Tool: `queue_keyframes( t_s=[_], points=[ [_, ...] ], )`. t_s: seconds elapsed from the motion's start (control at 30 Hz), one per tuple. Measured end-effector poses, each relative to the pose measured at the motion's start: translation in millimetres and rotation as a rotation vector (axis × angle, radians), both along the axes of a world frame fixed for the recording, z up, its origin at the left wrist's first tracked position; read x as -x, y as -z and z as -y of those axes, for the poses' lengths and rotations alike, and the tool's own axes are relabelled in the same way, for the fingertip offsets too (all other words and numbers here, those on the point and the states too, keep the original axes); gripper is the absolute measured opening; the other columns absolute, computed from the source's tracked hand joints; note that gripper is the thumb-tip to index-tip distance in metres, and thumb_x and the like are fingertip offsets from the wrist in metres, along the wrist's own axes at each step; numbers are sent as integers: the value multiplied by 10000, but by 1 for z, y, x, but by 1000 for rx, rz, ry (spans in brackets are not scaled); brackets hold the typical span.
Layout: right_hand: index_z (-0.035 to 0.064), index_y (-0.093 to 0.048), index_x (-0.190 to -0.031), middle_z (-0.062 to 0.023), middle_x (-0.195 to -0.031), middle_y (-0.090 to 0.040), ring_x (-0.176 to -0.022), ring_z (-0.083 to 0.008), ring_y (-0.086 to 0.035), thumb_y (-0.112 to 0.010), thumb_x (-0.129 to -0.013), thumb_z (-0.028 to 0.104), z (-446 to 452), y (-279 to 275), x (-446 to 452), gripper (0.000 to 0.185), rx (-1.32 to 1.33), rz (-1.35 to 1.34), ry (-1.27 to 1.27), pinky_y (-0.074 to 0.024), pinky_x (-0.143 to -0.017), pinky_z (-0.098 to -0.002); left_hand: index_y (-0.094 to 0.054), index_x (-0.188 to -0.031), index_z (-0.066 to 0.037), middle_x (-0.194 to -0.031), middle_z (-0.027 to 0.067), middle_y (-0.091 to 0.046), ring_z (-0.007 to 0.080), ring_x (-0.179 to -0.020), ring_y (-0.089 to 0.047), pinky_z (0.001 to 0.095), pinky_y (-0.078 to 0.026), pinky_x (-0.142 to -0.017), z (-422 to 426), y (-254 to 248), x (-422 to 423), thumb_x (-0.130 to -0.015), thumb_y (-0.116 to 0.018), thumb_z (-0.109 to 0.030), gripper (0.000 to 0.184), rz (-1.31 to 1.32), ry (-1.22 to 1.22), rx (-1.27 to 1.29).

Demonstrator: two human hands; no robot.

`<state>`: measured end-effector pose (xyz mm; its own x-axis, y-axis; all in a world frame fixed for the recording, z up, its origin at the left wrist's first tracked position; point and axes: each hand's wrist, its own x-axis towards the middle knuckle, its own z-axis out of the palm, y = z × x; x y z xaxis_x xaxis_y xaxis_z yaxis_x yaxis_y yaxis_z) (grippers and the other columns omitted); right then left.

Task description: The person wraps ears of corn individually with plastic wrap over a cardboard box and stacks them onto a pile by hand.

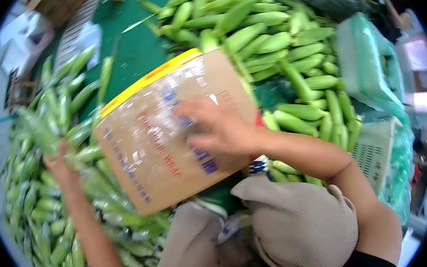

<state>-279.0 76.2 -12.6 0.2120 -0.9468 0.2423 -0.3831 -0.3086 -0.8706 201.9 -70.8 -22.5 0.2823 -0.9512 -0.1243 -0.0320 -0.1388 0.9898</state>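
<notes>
At the left, my left hand (61, 163) is closed around the lower end of a green ear of corn (39, 131) that shines as if wrapped in clear film, over a heap of similar ears. My right hand (215, 128) is over a brown cardboard box (177, 181) with blue and red print, its fingers apart and slightly blurred. Nothing shows in that hand; whether it touches the surface I cannot tell. Shiny clear film covers part of the cardboard, and a yellow strip (149, 81) runs along its far edge.
Shiny wrapped corn (45, 222) is heaped at left and below. Unwrapped green ears (266, 44) pile up beyond the box and to its right. A pale crate (375, 146) and green plastic sheeting (368, 66) stand at right. My knees (300, 222) are close below the box.
</notes>
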Motion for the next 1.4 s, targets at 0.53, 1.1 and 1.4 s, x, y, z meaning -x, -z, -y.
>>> queue_keyframes(
  t_s=[0.53, 1.1, 1.4],
  points=[
    [22, -566, -1389, -201, -1293, -638, -1207, -398, -624, -894, -773, 231, -68, 73, 206, 729, -139, -375, 884, -510, -1016, -465, -721, -1217, -98, -1323, 111, -675, 346, -1288, -593, 522, -403, -1145, -146, 0, 194, -845, -798, -202, 394, 1153, 721, 475],
    [167, -691, -1292, -79, -1056, -660, -987, -299, -646, -864, -751, 172, -24, 10, 64, 568, 116, -685, -463, -523, -836, -416, -607, -1475, -313, -1366, 61, -651, 303, -1201, -624, 458, -469, -1001, -93, -16, 233, -730, -904, -307, 802, 1234, 766, 352],
    [19, -694, -1169, -171, -1082, -731, -995, -326, -722, -631, -975, -10, -26, 1, 35, 206, 8, -50, 215, -568, -900, -385, -583, -1491, -314, -1355, 86, -631, 328, -1260, -585, 485, -448, -1053, -108, -22, 230, -755, -895, -344, 800, 1193, 845, 302]
  ],
)
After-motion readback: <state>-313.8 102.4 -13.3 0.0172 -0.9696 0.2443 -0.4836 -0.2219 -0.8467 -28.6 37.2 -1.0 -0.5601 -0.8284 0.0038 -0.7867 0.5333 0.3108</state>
